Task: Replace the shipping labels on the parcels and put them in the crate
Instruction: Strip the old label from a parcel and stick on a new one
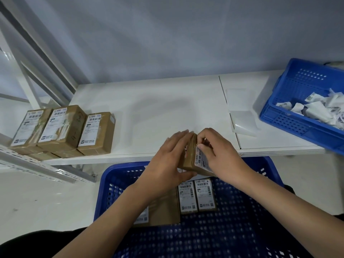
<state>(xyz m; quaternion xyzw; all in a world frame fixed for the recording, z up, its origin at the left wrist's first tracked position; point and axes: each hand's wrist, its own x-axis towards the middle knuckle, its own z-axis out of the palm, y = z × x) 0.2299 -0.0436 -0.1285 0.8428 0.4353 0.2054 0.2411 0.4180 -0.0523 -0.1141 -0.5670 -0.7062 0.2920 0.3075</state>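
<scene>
A small brown parcel (pixel 190 161) stands tilted at the front edge of the white table, above the big blue crate (pixel 119 175). My left hand (pixel 171 157) holds its left side, fingers along the top and thumb under it. My right hand (pixel 216 149) pinches the top corner of the white shipping label (pixel 200 158) on the parcel's right face. Inside the crate lie two small labelled parcels (pixel 197 196) side by side and a larger brown parcel (pixel 163 209), partly hidden by my left forearm. Three labelled parcels (pixel 63 127) wait at the table's left.
A second blue crate (pixel 290 118) at the right holds several crumpled old labels (pixel 323 108). Clear label backing sheets (pixel 242 120) lie on the table beside it. A metal shelf frame (pixel 37 164) stands at the left; a grey wall is behind.
</scene>
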